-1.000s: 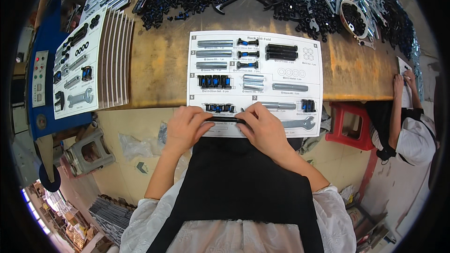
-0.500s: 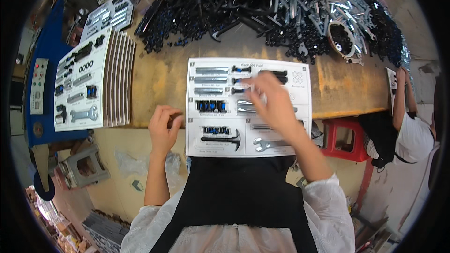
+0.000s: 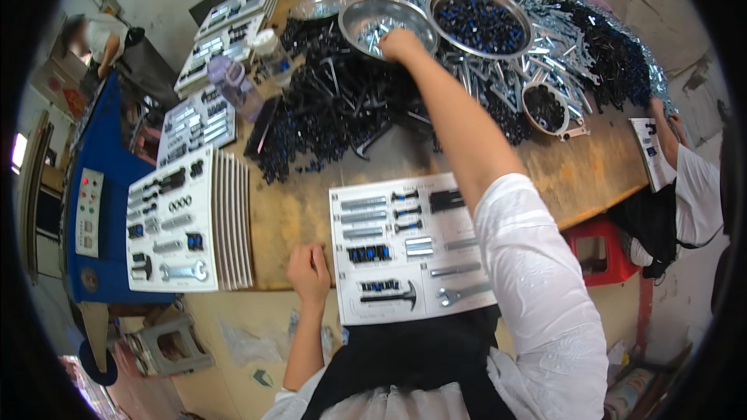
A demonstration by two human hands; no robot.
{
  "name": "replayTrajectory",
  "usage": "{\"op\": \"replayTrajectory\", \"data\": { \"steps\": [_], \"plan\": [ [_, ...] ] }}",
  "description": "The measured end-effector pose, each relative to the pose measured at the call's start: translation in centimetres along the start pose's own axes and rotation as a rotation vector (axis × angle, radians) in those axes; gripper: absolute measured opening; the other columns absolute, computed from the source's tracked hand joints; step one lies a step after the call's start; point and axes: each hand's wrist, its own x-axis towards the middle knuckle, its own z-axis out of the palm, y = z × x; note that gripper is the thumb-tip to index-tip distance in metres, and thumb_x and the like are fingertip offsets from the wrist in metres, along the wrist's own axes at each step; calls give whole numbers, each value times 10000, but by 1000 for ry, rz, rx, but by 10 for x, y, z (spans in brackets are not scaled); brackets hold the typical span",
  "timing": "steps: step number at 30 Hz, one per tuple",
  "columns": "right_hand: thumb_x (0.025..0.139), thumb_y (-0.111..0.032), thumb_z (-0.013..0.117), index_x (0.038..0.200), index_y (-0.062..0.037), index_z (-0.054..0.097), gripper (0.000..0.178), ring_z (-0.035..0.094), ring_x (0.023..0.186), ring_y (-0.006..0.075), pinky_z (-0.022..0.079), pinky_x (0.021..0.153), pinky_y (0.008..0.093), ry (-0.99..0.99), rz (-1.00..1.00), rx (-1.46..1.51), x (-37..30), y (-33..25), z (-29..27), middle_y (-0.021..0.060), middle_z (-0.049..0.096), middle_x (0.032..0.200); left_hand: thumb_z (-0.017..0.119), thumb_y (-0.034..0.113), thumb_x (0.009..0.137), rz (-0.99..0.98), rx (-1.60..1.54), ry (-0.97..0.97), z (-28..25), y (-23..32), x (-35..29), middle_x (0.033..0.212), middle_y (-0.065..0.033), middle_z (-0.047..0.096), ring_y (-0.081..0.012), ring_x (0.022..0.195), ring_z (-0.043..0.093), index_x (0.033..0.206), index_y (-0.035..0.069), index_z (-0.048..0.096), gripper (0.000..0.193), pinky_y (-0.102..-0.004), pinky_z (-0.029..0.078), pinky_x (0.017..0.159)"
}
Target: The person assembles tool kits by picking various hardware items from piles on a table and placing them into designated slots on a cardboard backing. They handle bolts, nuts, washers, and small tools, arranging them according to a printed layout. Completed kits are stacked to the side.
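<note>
My right hand reaches over the near rim of a metal bowl holding small silvery parts. Its fingers are bent down and closed, but their tips and anything in them are hidden. Curled loosely, my left hand rests beside the left edge of a white card, with nothing visible in it. On the card sit silvery tubes, black bolts, a block of black and blue pieces, a black hammer-shaped tool and a wrench. My right arm covers the card's right part.
A stack of filled cards stands to the left. Heaped black parts lie across the table, beside a bowl of black and blue pieces and a small round container. Other people work around the table; a red stool stands right.
My right hand has left the card and stretched forward to the metal bowl. My left hand stays beside the card with its fingers curled closer. The view has tilted up, showing more of the table's far side.
</note>
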Motion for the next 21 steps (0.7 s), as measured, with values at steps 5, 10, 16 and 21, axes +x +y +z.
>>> {"op": "replayTrajectory", "data": {
  "steps": [5,10,16,21],
  "plan": [
    [773,-338,750,1026,-155,793,314,681,1110,352,546,933,452,178,141,92,-4,-40,10,172,717,1173,583,99,946,6,-1,59,-8,3,-3,745,-119,599,-291,646,580,818,56,712,187,-382,449,582],
    [760,-326,758,996,-66,779,352,735,918,279,564,834,395,321,71,288,-3,-23,-4,141,762,1004,591,86,929,38,2,70,-4,4,-1,690,-105,581,-284,591,562,772,69,717,202,-388,436,544],
    [868,-181,736,944,-42,722,160,681,754,141,534,701,298,-11,-496,735,-185,-55,-22,70,742,848,591,89,925,28,41,92,-6,-9,-11,673,-98,576,-286,580,553,755,78,716,211,-392,427,535],
    [825,-108,754,907,-96,695,102,639,789,242,520,689,320,-84,-723,296,-419,-25,13,45,634,854,583,82,932,38,19,33,-3,-6,-6,668,-95,561,-274,583,548,744,70,708,226,-384,425,535]
  ]
}}
